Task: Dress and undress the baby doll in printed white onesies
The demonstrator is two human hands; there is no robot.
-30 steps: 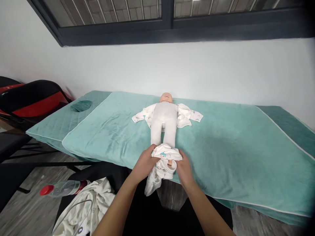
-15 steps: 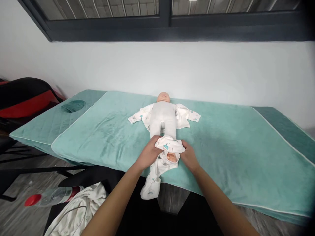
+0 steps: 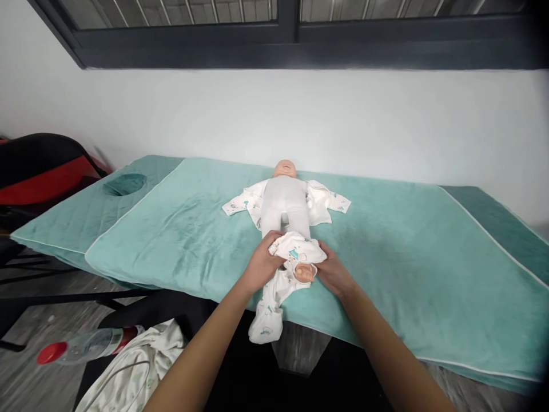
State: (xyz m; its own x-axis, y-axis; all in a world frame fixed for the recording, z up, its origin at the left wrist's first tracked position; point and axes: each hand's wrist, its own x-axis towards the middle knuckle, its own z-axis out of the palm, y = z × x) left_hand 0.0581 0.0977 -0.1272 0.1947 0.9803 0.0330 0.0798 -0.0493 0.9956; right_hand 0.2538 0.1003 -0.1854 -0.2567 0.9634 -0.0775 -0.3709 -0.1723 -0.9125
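The green bed [image 3: 386, 246] spreads before you, a red-and-black chair [image 3: 47, 180] by its left end. The doll [image 3: 284, 197] lies on its back mid-bed, an open white jacket [image 3: 319, 206] either side. Patterned pants [image 3: 295, 247] are bunched at the near edge around its lower legs, hiding them, one footed leg dangling. A patterned cloth [image 3: 141, 360] lies left of your forearm. Your left hand [image 3: 262, 262] and right hand [image 3: 335, 270] pinch the pants from opposite sides. Near the cloth, a clear bottle [image 3: 88, 346] lies sideways, contents unclear. The doll's foot [image 3: 304, 273] pokes farther out than a second ago.
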